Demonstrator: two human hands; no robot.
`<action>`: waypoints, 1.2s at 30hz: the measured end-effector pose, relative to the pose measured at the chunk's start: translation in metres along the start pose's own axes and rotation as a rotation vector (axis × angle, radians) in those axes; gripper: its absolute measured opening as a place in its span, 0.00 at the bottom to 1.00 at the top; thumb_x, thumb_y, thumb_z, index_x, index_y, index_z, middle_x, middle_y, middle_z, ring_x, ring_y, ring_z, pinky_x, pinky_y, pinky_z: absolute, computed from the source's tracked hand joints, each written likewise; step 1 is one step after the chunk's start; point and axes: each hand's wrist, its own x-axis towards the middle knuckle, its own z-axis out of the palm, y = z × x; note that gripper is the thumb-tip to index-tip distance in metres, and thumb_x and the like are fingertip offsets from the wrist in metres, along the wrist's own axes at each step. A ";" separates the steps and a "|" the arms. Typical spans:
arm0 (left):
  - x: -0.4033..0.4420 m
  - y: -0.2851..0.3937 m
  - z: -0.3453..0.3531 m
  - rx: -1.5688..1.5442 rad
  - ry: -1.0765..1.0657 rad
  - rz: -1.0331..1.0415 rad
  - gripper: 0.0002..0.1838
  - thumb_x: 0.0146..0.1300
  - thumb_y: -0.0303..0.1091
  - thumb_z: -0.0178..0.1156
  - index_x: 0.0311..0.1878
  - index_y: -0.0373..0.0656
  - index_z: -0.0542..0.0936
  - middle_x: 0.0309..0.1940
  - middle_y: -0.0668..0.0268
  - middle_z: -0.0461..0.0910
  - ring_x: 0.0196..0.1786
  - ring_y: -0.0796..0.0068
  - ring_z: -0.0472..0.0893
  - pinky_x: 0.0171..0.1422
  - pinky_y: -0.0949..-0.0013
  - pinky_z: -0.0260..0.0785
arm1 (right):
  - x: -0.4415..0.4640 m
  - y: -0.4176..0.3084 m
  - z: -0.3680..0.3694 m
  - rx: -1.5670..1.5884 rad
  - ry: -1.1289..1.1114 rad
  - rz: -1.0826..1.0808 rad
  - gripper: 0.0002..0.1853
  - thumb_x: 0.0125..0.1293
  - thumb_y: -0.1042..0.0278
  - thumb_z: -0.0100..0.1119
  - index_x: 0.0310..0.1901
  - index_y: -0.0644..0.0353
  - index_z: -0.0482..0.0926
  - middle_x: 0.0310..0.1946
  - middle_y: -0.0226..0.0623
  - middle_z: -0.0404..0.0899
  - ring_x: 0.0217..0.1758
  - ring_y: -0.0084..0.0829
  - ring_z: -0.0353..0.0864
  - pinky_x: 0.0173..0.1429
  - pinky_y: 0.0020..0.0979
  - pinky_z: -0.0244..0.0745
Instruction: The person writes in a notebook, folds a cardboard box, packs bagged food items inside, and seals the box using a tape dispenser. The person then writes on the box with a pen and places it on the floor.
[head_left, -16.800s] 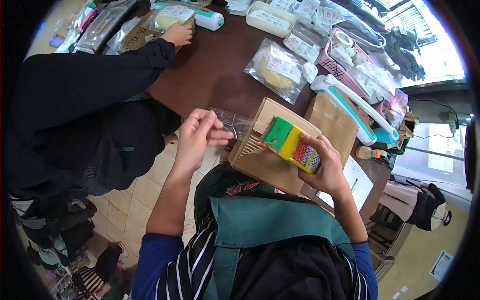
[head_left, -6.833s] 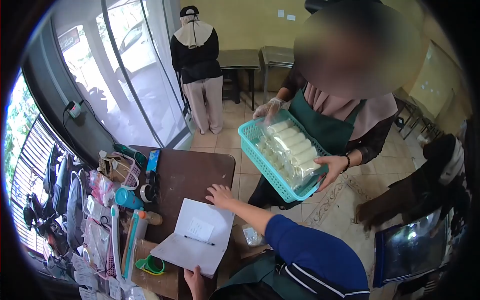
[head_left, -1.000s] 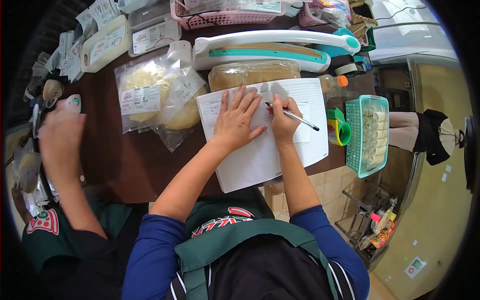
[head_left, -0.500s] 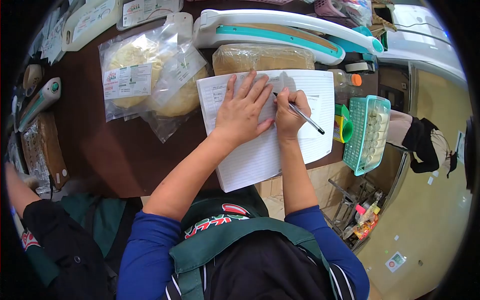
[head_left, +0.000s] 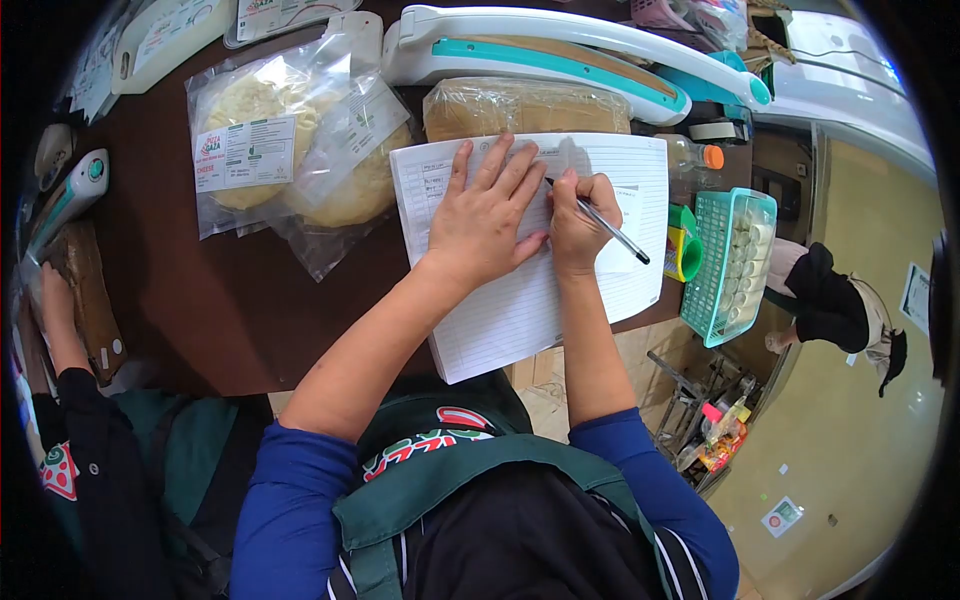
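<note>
An open lined notebook (head_left: 500,320) with some handwriting near its top lies on the dark brown table. My left hand (head_left: 485,215) rests flat on its left page, fingers spread. In my right hand (head_left: 583,225) a black-capped clear ballpoint pen (head_left: 625,240) is gripped, its tip touching or just above the paper near my left fingertips. A small slip of paper (head_left: 622,225) lies on the right page, partly behind the right hand. Beyond the notebook's top edge sits a brown box wrapped in plastic (head_left: 530,108).
Bagged round doughs with labels (head_left: 245,155) lie left of the notebook. A white-and-teal bag sealer (head_left: 560,65) spans the back. On the right are an orange-capped bottle (head_left: 690,153) and a teal basket (head_left: 735,270) of wrapped rolls. A co-worker's hand (head_left: 58,300) is at far left.
My hands stay almost in place on the notebook, the pen still in the right one. The co-worker's hand at far left has come further into view beside a sealer. A person at far right has shifted.
</note>
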 end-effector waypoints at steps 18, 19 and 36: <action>0.000 -0.001 0.002 0.022 -0.006 0.005 0.37 0.49 0.55 0.61 0.63 0.54 0.69 0.67 0.69 0.60 0.73 0.66 0.50 0.75 0.49 0.31 | -0.001 0.005 -0.003 -0.076 0.004 -0.084 0.17 0.60 0.79 0.57 0.18 0.60 0.62 0.14 0.26 0.64 0.17 0.15 0.67 0.21 0.20 0.64; 0.000 -0.001 0.002 0.022 -0.007 0.004 0.37 0.49 0.55 0.61 0.63 0.54 0.69 0.67 0.69 0.60 0.73 0.66 0.50 0.75 0.49 0.31 | -0.001 0.005 -0.003 -0.075 0.000 -0.075 0.17 0.60 0.80 0.57 0.18 0.60 0.62 0.14 0.26 0.64 0.17 0.15 0.67 0.22 0.20 0.64; 0.001 0.000 0.000 0.017 -0.017 -0.005 0.37 0.48 0.55 0.62 0.63 0.54 0.69 0.67 0.69 0.60 0.73 0.66 0.51 0.75 0.49 0.32 | 0.000 0.004 -0.004 -0.122 0.000 -0.059 0.17 0.59 0.81 0.56 0.17 0.60 0.60 0.14 0.27 0.64 0.17 0.16 0.67 0.22 0.20 0.65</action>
